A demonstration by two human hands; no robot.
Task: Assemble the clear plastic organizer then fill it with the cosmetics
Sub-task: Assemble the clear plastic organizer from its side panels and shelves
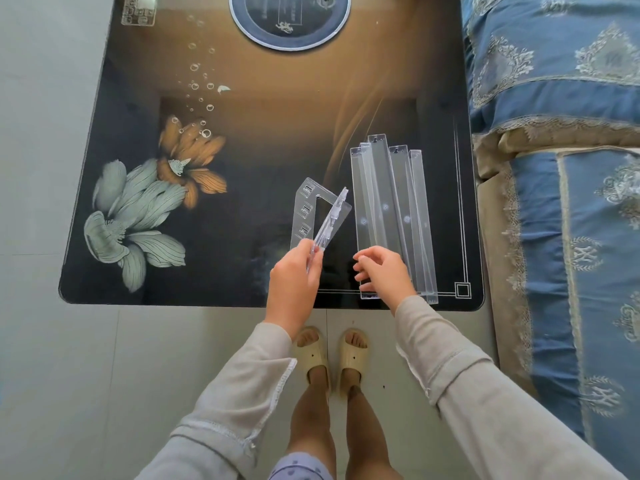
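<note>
Organizer parts, all clear plastic and still unassembled, lie at the near right of the glass table (277,140), whose dark top carries a printed flower pattern. Largest among them is a loose row of long shelf strips (388,216), set side by side and partly overlapping, running away from the viewer. Left of these rests a flat side panel (302,216) pierced with slots. The left hand (294,275) is closed around a second side panel (330,221), held edge-on and tilted above the flat one. The right hand (382,271) hovers with fingers loosely curled over the strips' near ends; whether it touches one cannot be told. No cosmetics are visible. Judged stage: early assembly. The next move probably calls for picking one strip and aligning its end tab with a panel slot.
</note>
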